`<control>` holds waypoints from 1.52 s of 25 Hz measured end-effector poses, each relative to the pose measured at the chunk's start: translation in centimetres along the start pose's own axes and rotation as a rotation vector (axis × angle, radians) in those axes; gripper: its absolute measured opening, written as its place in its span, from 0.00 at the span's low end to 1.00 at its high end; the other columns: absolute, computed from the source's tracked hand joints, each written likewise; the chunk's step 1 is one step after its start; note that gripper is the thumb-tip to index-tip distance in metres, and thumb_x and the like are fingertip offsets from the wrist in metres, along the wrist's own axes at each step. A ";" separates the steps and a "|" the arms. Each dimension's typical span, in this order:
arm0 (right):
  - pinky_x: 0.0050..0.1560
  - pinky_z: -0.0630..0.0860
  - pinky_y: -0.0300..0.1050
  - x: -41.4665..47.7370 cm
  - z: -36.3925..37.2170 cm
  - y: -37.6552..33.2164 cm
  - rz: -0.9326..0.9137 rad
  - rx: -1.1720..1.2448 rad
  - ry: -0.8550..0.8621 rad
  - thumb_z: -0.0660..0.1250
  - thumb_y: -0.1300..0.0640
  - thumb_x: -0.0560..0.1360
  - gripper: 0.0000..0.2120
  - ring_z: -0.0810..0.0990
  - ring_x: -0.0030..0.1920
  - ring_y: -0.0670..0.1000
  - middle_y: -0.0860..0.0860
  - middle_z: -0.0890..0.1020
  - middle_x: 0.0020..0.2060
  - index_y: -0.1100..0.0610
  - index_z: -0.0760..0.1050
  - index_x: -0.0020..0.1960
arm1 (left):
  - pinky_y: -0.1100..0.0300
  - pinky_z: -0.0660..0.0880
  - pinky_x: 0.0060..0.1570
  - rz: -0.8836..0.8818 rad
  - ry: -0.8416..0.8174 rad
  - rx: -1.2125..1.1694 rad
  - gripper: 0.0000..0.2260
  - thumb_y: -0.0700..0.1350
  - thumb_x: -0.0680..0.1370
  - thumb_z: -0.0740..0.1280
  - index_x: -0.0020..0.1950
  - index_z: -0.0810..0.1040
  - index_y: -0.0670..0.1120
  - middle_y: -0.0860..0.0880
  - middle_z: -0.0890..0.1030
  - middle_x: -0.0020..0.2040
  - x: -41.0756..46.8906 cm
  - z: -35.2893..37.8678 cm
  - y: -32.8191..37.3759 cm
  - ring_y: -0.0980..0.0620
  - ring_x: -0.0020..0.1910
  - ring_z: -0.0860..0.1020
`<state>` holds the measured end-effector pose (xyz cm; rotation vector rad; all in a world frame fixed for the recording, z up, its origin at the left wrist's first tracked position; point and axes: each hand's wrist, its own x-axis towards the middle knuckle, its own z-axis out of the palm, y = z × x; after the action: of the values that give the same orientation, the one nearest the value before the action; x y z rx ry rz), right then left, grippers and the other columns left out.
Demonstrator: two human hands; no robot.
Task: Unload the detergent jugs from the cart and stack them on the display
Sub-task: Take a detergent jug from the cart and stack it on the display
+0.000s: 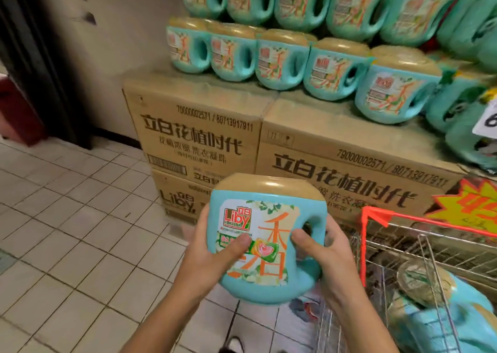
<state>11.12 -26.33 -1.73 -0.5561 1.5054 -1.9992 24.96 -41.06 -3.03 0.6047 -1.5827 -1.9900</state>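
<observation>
I hold one teal detergent jug (269,218) with a tan cap upright in front of me, label facing me. My left hand (212,261) grips its left side, thumb on the label. My right hand (322,258) grips the right side at the handle. The wire cart (419,248) stands at the lower right with more teal jugs (441,317) lying inside. The display (322,65) ahead has two rows of the same jugs stacked on cardboard boxes (336,143).
White tiled floor (67,231) spreads to the left. A beige wall and a dark door frame (35,57) stand at the back left. An orange starburst price sign (470,205) and a white price tag (488,119) hang at the right.
</observation>
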 end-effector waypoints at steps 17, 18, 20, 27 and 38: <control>0.43 0.80 0.41 25.1 1.5 -9.8 -0.364 -0.154 0.233 0.72 0.56 0.67 0.24 0.85 0.49 0.51 0.51 0.85 0.50 0.59 0.74 0.62 | 0.63 0.80 0.39 0.265 -0.302 0.062 0.40 0.57 0.56 0.81 0.64 0.71 0.53 0.54 0.85 0.52 30.8 3.7 9.7 0.53 0.48 0.85; 0.44 0.80 0.41 26.0 1.2 -10.1 -0.374 -0.191 0.268 0.73 0.56 0.67 0.25 0.84 0.50 0.49 0.50 0.85 0.50 0.57 0.74 0.63 | 0.62 0.81 0.41 0.264 -0.349 0.075 0.46 0.60 0.52 0.82 0.67 0.70 0.53 0.55 0.85 0.54 32.4 3.9 9.8 0.53 0.50 0.84; 0.52 0.80 0.46 27.3 0.4 -10.1 -0.370 -0.303 0.361 0.77 0.53 0.66 0.28 0.82 0.55 0.49 0.48 0.84 0.54 0.53 0.75 0.65 | 0.60 0.81 0.43 0.267 -0.407 0.099 0.50 0.64 0.47 0.82 0.67 0.69 0.56 0.55 0.84 0.55 35.2 4.4 9.6 0.53 0.53 0.83; 0.61 0.76 0.45 31.3 -2.9 -8.2 -0.397 -0.422 0.558 0.77 0.49 0.63 0.37 0.77 0.62 0.47 0.48 0.79 0.62 0.50 0.70 0.71 | 0.68 0.78 0.45 0.298 -0.481 0.150 0.45 0.60 0.49 0.83 0.61 0.65 0.70 0.63 0.82 0.56 41.7 7.2 6.6 0.61 0.54 0.81; 0.64 0.74 0.45 36.4 -9.8 -8.3 -0.482 -0.540 0.723 0.73 0.46 0.67 0.28 0.76 0.64 0.47 0.44 0.77 0.62 0.47 0.72 0.66 | 0.57 0.68 0.65 0.331 -0.276 0.440 0.60 0.73 0.45 0.75 0.74 0.59 0.60 0.55 0.66 0.68 47.7 13.1 3.9 0.57 0.64 0.69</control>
<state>-24.01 -41.60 3.12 -0.4467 2.6002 -2.2806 -19.27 -62.79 2.48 0.2037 -2.1561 -1.5371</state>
